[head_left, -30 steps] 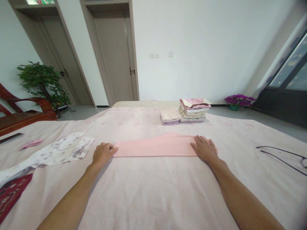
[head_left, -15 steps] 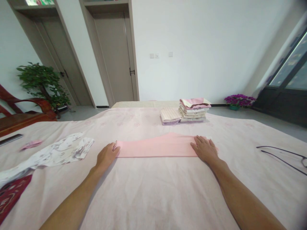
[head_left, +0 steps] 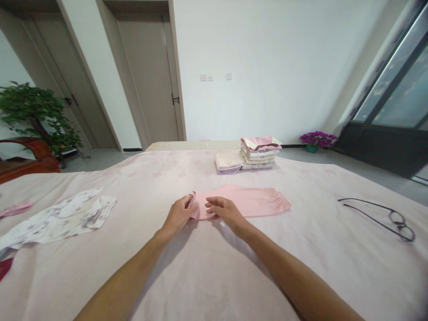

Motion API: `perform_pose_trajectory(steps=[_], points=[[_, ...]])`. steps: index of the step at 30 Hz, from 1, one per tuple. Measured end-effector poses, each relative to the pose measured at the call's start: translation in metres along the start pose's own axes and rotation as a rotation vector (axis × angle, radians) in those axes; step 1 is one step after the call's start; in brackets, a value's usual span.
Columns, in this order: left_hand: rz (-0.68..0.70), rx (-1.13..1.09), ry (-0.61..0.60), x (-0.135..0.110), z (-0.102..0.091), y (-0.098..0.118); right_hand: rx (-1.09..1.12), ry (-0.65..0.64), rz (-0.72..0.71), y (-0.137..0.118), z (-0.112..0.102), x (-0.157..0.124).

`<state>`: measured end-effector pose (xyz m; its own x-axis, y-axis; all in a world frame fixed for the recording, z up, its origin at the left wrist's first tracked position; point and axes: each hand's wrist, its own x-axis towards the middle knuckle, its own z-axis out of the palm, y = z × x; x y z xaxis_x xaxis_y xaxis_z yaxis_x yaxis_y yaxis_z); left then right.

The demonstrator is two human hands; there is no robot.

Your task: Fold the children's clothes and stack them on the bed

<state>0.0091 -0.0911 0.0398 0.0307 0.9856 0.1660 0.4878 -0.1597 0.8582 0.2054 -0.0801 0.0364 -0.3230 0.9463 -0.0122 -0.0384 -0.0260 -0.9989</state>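
Note:
A pair of pink pants (head_left: 257,203), folded into a long strip, lies across the pale pink cloth (head_left: 200,276) in front of me. My left hand (head_left: 181,211) pinches its left end and holds that end lifted and turned inward. Close by, my right hand (head_left: 224,211) hovers at the strip's left part with its fingers apart; whether the fingertips touch the fabric I cannot tell. The right end of the pants lies flat with a few wrinkles, and a small white tag shows at its upper corner.
Folded clothes (head_left: 259,154) stand stacked at the back, beside a lower striped folded pile (head_left: 228,161). Black-framed glasses (head_left: 389,218) lie at the right. A white patterned garment (head_left: 63,216) and a small pink cloth (head_left: 16,209) lie at the left.
My left hand has carried the pants' left end rightward and up. My right hand has left the right end and moved in beside my left. The view has turned slightly right.

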Motion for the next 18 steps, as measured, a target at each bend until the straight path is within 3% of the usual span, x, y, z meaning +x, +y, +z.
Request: perform_pose_trajectory(steps=[3,8,18], points=[[0.002,0.002,-0.047,0.000,0.014,-0.001,0.151,-0.042,0.058,0.007,0.016,0.000],[0.028,0.036,-0.026,-0.002,0.015,-0.006,0.218,-0.085,0.067,0.017,0.015,0.000],[-0.144,-0.287,-0.111,-0.005,0.014,-0.001,0.159,-0.098,0.036,0.018,0.013,0.000]])
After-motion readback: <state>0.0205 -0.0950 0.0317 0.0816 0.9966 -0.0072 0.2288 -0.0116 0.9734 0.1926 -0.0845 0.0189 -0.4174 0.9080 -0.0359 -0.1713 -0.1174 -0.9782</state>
